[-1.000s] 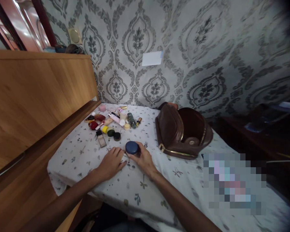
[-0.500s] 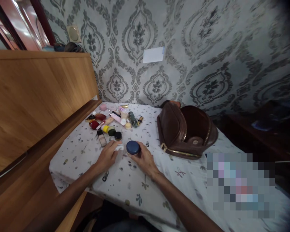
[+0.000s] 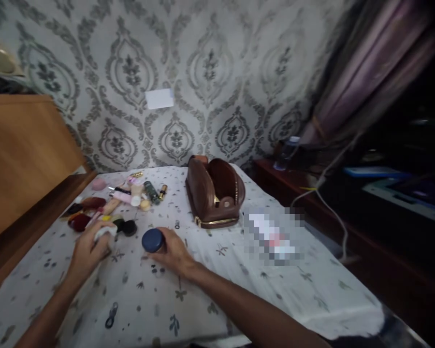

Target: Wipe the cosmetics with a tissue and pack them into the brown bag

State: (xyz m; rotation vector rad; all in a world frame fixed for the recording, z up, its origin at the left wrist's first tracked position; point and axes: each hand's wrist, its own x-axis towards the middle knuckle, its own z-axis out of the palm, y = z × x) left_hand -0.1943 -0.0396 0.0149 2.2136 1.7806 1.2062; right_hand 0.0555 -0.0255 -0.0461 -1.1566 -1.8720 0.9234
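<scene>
My right hand point(image 3: 176, 253) grips a round jar with a dark blue lid point(image 3: 152, 240), thumb and fingers about its side. To the left, my left hand point(image 3: 86, 249) is closed on a crumpled white tissue point(image 3: 106, 231). Just beyond that hand lie a black round lid or pot point(image 3: 129, 227) and a heap of cosmetics. Among them are a dark red item point(image 3: 80, 222), a pink tube point(image 3: 122, 196), a dark green bottle point(image 3: 151, 192) and a gold-and-black tube point(image 3: 163, 192). A brown leather bag point(image 3: 206, 193) stands unzipped to the right of the heap.
A patterned white cloth point(image 3: 210, 280) covers the table. A blurred-out item point(image 3: 273, 237) lies right of the bag. Wooden panelling point(image 3: 25, 159) bounds the left side. At the right are a dark red ledge, a clear bottle point(image 3: 286, 153) and a white cable point(image 3: 335, 212).
The camera has swung to the right, so the table items appear further left. My hands have moved apart, with the jar still in the right and the tissue in the left.
</scene>
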